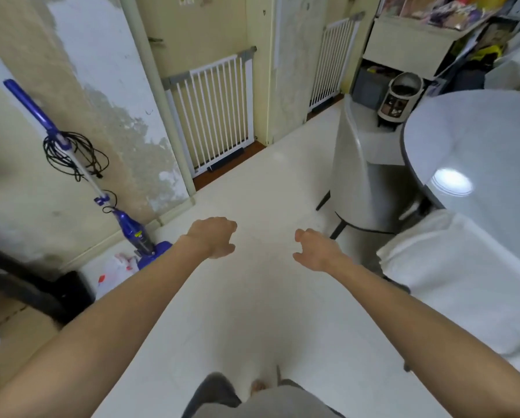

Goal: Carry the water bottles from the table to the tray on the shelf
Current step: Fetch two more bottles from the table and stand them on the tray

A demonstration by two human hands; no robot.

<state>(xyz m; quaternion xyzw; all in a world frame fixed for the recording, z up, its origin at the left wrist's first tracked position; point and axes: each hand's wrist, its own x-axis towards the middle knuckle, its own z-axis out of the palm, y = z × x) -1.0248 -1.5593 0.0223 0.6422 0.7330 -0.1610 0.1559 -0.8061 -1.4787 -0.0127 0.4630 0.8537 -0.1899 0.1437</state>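
Note:
My left hand [215, 236] and my right hand [314, 250] are stretched out in front of me over the pale floor, a little apart, both empty with fingers loosely curled downward. A round grey table [475, 140] shows at the right edge, its visible top bare except for a light reflection. No water bottle, tray or shelf for them is in view. My legs show at the bottom of the frame.
A white chair [364, 164] stands left of the table, another white seat [463, 276] nearer me. A blue stick vacuum [126, 224] leans on the left wall. Two white barred gates [213, 110] close doorways ahead. A cluttered cabinet [409, 43] stands at the back right.

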